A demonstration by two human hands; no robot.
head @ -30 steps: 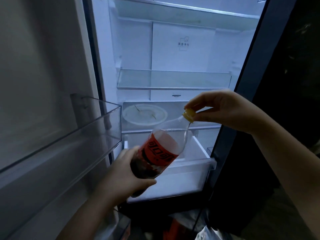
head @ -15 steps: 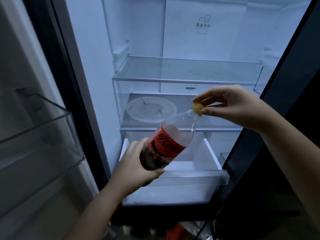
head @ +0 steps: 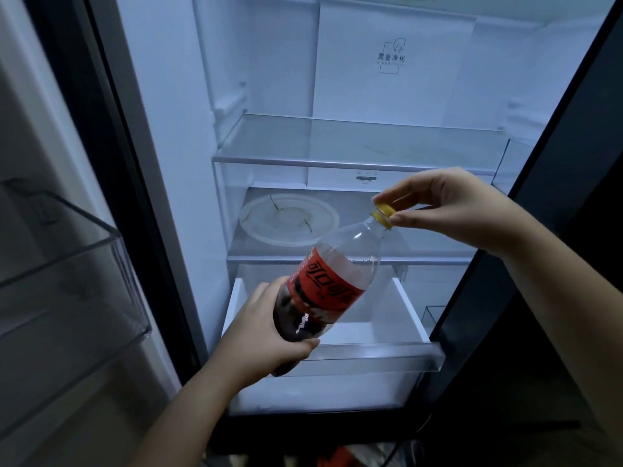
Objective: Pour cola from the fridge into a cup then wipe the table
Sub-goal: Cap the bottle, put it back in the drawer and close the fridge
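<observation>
A plastic cola bottle [head: 332, 284] with a red label is tilted in front of the open fridge, neck up to the right. Dark cola fills only its lower part. My left hand [head: 269, 335] grips the bottle's base from below. My right hand [head: 445, 203] pinches the yellow cap [head: 384, 214] between thumb and fingers. No cup or table is in view.
The fridge [head: 337, 79] stands open, lit inside. A glass shelf [head: 354, 143] is bare; a round white lid or plate [head: 288, 219] lies on the shelf below. A white drawer [head: 409, 310] is pulled out. The door bin [head: 67, 264] is at left, a dark door edge [head: 505, 230] at right.
The view has shifted right and closer to the fridge interior. Both hands keep their hold on the bottle and cap; the bottle stays tilted in about the same place.
</observation>
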